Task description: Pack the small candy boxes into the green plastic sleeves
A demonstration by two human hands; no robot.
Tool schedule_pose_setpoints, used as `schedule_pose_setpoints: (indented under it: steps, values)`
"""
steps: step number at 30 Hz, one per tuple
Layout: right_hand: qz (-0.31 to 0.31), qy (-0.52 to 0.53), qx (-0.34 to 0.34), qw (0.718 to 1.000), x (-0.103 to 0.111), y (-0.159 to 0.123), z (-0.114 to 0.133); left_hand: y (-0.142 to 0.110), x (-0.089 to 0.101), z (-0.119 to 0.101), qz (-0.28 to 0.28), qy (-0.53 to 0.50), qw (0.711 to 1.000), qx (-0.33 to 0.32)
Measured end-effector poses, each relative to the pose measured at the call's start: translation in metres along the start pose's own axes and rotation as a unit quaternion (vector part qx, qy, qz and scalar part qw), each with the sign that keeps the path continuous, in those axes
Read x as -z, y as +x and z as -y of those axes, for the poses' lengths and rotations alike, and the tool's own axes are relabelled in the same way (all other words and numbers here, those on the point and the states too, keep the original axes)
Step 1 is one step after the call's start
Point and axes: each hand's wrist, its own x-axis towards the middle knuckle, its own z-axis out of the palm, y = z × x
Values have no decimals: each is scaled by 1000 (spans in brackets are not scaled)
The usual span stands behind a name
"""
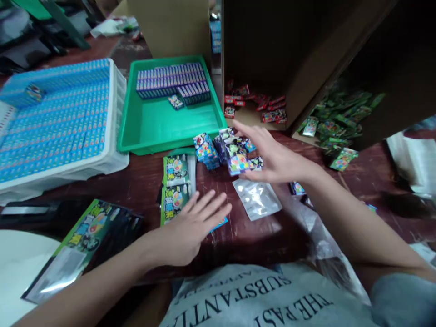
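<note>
My left hand [189, 227] lies palm down with its fingers spread, partly over a small blue packet [220, 223] on the dark table. Beside it are two green-and-black printed pouches [175, 181]. My right hand [269, 156] reaches over a cluster of small purple-and-black candy boxes [237, 156]. Its fingers and thumb are stretched apart, the thumb by the nearest box; whether it touches is hard to tell. A short stack of blue boxes [206, 150] stands left of the cluster. Below my right hand lies a silver foil pouch [259, 199].
A green tray [160, 127] holds rows of purple boxes. To its left, a white crate [117, 104] is packed with blue boxes. Cardboard cartons at the back right hold red packets [269, 104] and green packets [340, 116]. A larger printed bag [85, 240] lies front left, clear plastic [323, 240] at right.
</note>
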Motion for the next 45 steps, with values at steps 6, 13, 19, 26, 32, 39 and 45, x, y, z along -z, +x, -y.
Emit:
schedule_pose_setpoints:
  steps: [6, 13, 19, 26, 32, 39, 45]
  values:
    - [106, -2, -56, 993, -50, -94, 54, 6, -51, -24, -60, 74, 986, 137]
    - [162, -16, -46, 986, -78, -117, 67, -19, -68, -22, -63, -36, 997, -17]
    - [133, -63, -80, 986, -104, -143, 94, -4, -77, -43, -133, -75, 987, 46]
    - [84, -26, -143, 986, -122, -180, 104, -11, -70, -58, -87, 0, 986, 143]
    - [52, -1, -171, 984, -130, -190, 100, -11, -89, -64, -167, -202, 961, 92]
    - [64, 14, -131, 989, -132, -187, 92, -18, -114, -56, -154, -48, 984, 81]
    - [71, 45, -85, 993, -136, -174, 95, -56, -83, -60, -178, 7, 976, 126]
